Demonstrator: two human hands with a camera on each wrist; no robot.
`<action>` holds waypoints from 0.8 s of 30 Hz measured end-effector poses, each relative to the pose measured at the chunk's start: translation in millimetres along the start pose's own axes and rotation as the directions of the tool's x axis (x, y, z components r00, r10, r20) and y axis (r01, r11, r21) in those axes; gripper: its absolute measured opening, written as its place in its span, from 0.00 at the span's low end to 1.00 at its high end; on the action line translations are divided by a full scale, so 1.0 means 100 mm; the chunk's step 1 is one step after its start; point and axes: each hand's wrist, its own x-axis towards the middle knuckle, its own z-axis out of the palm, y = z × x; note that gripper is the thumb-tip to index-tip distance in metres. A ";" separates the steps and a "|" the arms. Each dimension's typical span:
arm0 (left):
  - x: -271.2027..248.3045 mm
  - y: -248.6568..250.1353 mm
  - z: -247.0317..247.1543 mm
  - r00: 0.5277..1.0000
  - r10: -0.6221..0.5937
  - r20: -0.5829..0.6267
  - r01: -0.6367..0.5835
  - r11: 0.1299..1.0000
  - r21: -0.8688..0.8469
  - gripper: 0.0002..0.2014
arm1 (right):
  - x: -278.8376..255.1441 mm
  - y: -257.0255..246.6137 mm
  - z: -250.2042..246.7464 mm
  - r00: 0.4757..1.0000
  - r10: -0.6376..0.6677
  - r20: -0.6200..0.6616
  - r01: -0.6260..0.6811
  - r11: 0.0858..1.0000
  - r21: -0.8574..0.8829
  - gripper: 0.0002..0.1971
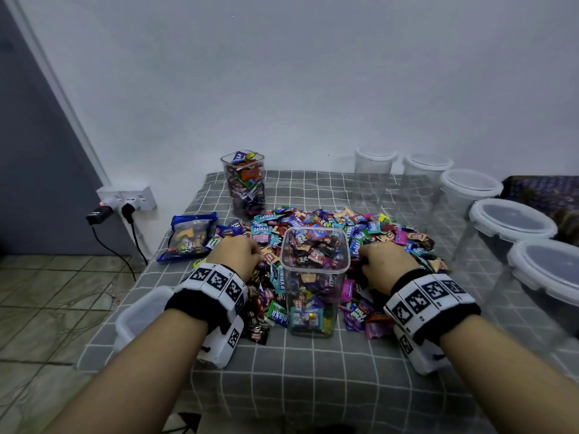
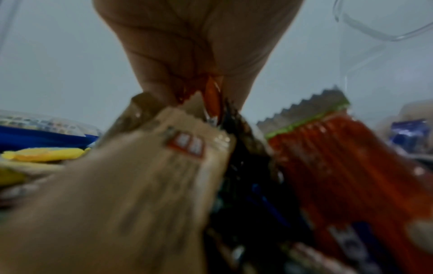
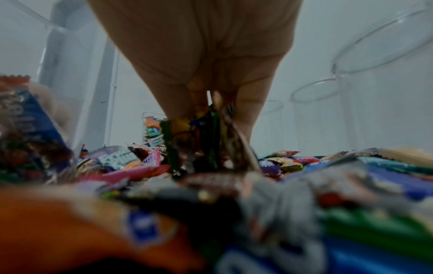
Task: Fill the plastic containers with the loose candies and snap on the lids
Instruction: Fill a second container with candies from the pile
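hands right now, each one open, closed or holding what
Left hand: closed, fingers gripping loose candies from the pile.
Right hand: closed, fingers gripping loose candies from the pile.

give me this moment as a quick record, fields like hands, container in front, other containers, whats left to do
left hand: left hand grips candies from the pile
right hand: right hand also grips candies
front container: square container between the hands, nearly full, no lid
back container: full container, no lid on
lidded containers: row along the right edge of the table
also: blue bag at left
left to do: top up, snap on lids
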 end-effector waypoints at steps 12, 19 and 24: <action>-0.08 0.03 -0.02 0.979 0.053 -0.195 -0.077 0.990 -0.118 0.11 | -0.08 0.11 -0.07 0.977 0.077 -0.198 -0.022 0.963 0.268 0.12; -0.13 0.04 -0.05 0.967 0.065 -0.245 -0.124 0.965 -0.233 0.09 | -0.13 0.14 -0.15 0.949 0.156 -0.273 0.012 0.850 0.527 0.09; -0.15 0.03 -0.06 0.970 0.055 -0.237 -0.119 0.957 -0.265 0.09 | -0.14 0.08 -0.27 0.909 0.158 -0.386 0.150 0.741 0.655 0.06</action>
